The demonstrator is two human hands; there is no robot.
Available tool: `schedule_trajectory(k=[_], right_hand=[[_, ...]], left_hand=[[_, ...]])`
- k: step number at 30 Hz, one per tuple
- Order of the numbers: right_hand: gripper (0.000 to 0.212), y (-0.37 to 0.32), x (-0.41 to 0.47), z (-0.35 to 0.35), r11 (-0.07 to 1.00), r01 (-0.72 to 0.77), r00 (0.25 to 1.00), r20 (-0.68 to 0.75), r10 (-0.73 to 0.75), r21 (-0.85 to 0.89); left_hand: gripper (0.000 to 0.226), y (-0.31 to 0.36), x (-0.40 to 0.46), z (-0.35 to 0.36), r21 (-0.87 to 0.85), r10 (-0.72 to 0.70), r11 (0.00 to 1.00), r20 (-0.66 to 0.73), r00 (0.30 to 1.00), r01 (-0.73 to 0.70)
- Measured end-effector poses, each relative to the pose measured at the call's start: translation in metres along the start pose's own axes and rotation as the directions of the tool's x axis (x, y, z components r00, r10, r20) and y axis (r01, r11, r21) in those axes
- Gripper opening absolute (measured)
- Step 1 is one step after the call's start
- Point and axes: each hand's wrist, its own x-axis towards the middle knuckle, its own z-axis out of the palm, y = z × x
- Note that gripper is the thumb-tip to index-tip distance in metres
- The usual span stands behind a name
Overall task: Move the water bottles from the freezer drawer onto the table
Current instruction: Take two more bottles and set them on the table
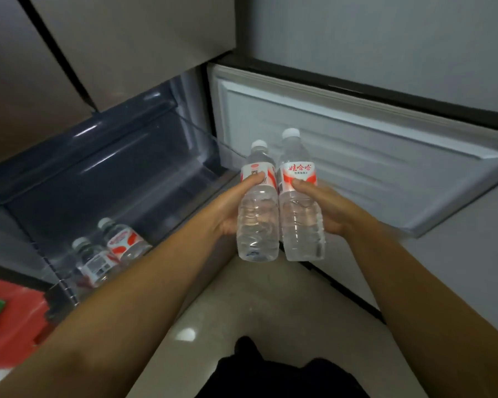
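Observation:
I hold two clear water bottles with white caps and red-and-white labels side by side above the floor. My left hand (230,208) grips the left bottle (258,222) around its middle, thumb on the label. My right hand (322,208) grips the right bottle (301,222) the same way. The dark translucent freezer drawer (112,173) stands pulled out at the left. Two more bottles lie in its near corner, one (124,239) beside the other (94,261), partly hidden by my left forearm.
The freezer door (357,156) hangs open to the right, its white inner panel facing me. Grey fridge doors rise above. A red object (12,320) with a green item sits at the lower left. Pale tiled floor (242,305) lies below my arms.

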Motion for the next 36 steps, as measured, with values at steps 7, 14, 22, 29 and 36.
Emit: schedule_trajectory(k=[7, 14, 22, 29, 36], right_hand=[[0.024, 0.077, -0.084, -0.061, 0.996, -0.035, 0.971, -0.237, 0.015, -0.078], [0.023, 0.174, -0.209, -0.116, 0.997, -0.065, 0.875, -0.482, 0.041, -0.034], [0.030, 0.230, -0.367, -0.159, 0.996, -0.002, 0.650, -0.757, 0.072, 0.092], [0.035, 0.260, -0.467, -0.187, 0.976, 0.112, 0.426, -0.896, 0.123, 0.187], [0.062, 0.271, -0.522, -0.223, 0.971, 0.079, 0.129, -0.968, 0.214, 0.225]], left_hand=[[0.031, -0.100, 0.035, 0.043, 0.359, 0.126, 0.929, -0.061, 0.990, -0.096], [0.069, -0.217, 0.039, 0.108, 0.570, 0.015, 0.821, -0.082, 0.996, 0.035], [0.053, -0.331, 0.029, 0.213, 0.808, -0.137, 0.588, 0.064, 0.989, 0.030], [0.053, -0.397, 0.033, 0.311, 0.882, -0.296, 0.467, 0.216, 0.930, -0.056], [0.051, -0.446, 0.068, 0.397, 0.910, -0.421, 0.360, 0.357, 0.834, -0.208]])
